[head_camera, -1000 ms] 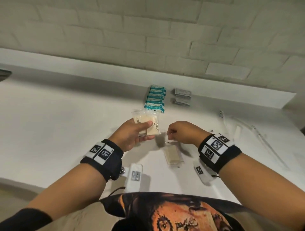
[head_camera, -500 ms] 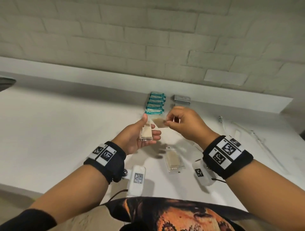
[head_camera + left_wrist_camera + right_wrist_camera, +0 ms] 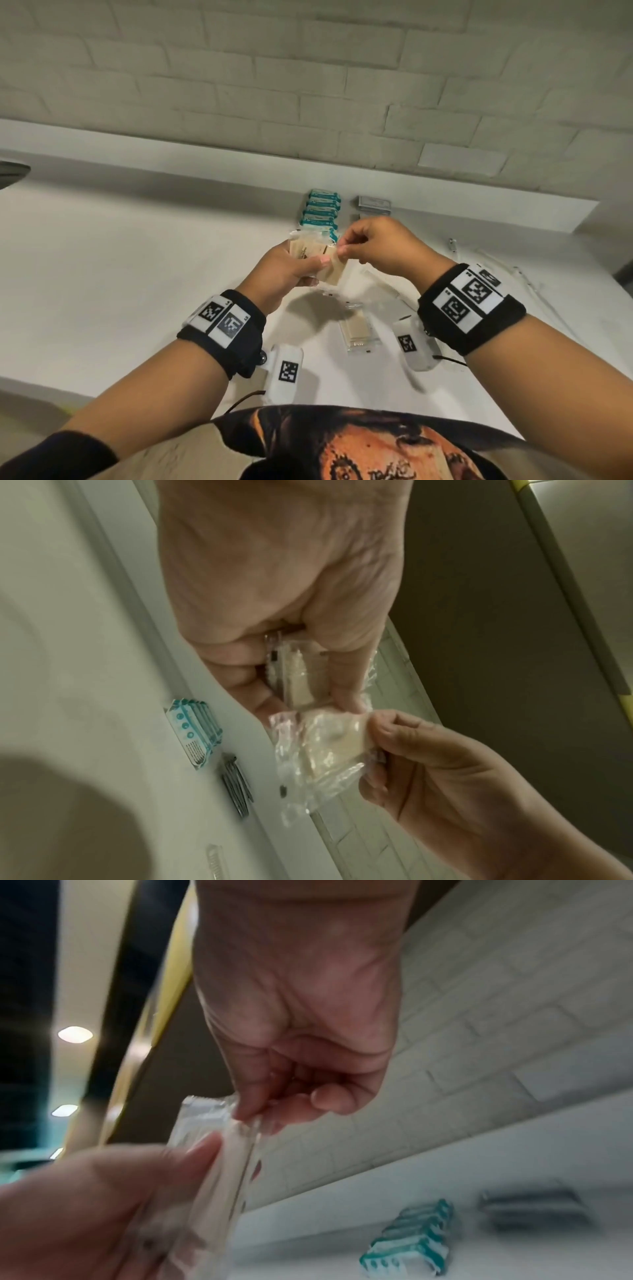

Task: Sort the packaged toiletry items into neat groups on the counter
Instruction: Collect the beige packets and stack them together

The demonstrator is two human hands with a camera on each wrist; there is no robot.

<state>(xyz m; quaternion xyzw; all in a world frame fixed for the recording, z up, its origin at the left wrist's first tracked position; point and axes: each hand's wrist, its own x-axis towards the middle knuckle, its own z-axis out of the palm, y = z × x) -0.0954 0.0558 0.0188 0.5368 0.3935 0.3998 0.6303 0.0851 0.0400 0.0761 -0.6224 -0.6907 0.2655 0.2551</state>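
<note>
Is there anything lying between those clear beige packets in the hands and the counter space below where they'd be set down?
Partly. One clear beige packet and a clear-wrapped comb lie on the white counter below the right hand. Both hands hold the clear beige packets, left hand gripping. The teal packets lie behind.

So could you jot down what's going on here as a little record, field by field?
left hand: left hand grips a small stack of clear packets
right hand: right hand pinches one clear packet, adding it to the stack
already grouped: teal packets in a row by the wall; grey packets beside them
still loose: one clear packet on the counter
surface: white counter
</note>
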